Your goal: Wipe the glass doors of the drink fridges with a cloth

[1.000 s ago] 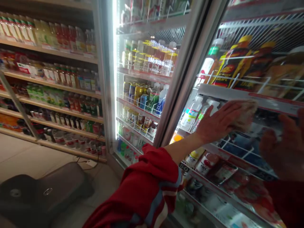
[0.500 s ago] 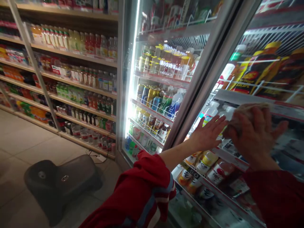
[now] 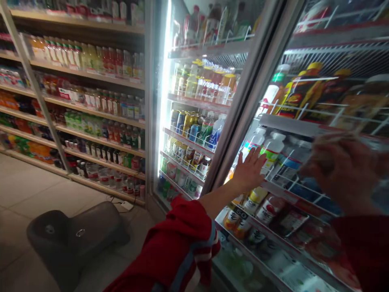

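Note:
My left hand (image 3: pixel 247 172) lies with fingers spread against the right-hand glass door of a drinks fridge, near the door's silver frame (image 3: pixel 263 85). My right hand (image 3: pixel 349 174), blurred, presses a crumpled light-coloured cloth (image 3: pixel 323 150) to the same glass, farther right. Behind the door, clear bottles (image 3: pixel 273 148) with bright labels stand on a wire-fronted shelf between my hands. Bottles with yellow caps (image 3: pixel 304 91) are on the shelf above. Both my sleeves are red.
A second fridge door (image 3: pixel 194 101) at the left shows shelves of cans and bottles. Wooden shelving (image 3: pixel 100 75) with many drinks runs along the left. A dark grey stool (image 3: pixel 82 231) stands on the tiled floor, near a white power strip (image 3: pixel 126 206) with cables.
My right hand has slid to the right across the glass with the cloth, away from my left hand. My left hand stays spread on the door. The view has shifted slightly right.

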The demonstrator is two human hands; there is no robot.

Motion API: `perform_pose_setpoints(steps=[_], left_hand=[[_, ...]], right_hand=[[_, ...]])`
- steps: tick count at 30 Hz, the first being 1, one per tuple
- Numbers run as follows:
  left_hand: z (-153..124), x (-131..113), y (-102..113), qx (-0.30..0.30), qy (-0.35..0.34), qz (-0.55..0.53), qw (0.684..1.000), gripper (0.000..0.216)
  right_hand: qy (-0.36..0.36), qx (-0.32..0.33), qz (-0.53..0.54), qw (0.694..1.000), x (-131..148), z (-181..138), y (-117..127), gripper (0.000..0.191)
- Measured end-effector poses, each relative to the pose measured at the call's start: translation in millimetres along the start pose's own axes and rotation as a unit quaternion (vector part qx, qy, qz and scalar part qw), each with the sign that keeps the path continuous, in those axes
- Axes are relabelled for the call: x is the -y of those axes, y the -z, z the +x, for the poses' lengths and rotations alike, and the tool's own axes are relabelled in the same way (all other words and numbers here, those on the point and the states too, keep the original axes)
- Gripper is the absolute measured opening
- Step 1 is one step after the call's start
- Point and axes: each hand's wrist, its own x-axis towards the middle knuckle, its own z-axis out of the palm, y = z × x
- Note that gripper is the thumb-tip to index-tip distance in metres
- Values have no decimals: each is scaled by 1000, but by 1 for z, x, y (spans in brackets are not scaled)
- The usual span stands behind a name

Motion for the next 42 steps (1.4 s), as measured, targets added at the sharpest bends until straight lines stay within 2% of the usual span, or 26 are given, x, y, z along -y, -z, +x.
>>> perform_pose_setpoints(steps=[2, 4, 9, 11, 14, 16, 18, 23, 26, 28, 31, 34, 38, 42], left_hand=[[0, -8, -1, 5, 16, 2, 1000, 62], [-1, -13, -2, 19, 20, 9, 1000, 62], [-5, -21, -4, 32, 30, 25, 999, 65], [-7, -24, -6, 34, 37, 36, 998, 67], [-8, -25, -8, 37, 40, 61, 997, 69], [-9, -25, -8, 41, 37, 74, 996, 69], [-9, -24, -7, 44, 37, 82, 995, 69], [-8, -23, -8, 47, 53, 95, 993, 69], [-7, -24, -11, 31, 60, 100, 993, 70], [-7, -23, -13, 17, 61, 103, 993, 71], [-7, -22, -15, 6, 57, 105, 993, 72], [-6, -19, -15, -1, 50, 98, 994, 70], [-4, -16, -13, -13, 44, 81, 996, 66], [-3, -7, -7, -33, 6, 65, 997, 60]], right_hand=[[33, 44, 33, 998, 14, -8, 1, 37], [32, 61, 52, 996, 15, -16, 4, 33], [-61, 34, 64, 995, -20, -26, 15, 38], [-77, 33, 68, 994, -26, -29, 17, 41], [-46, 53, 89, 994, -19, -39, 16, 37], [2, 47, 104, 993, -16, -45, 14, 34], [17, 39, 104, 994, -22, -48, 13, 34], [-99, -22, 64, 993, -57, -46, 19, 42], [-57, -47, 49, 996, -56, -55, 21, 43], [-9, -24, 53, 998, -45, -64, 19, 39], [21, 12, 65, 998, -31, -72, 19, 37], [1, 4, 63, 998, -32, -61, 18, 36], [-29, -25, 46, 998, -42, -26, 15, 41], [-3, 15, 64, 998, -24, -8, 3, 46]])
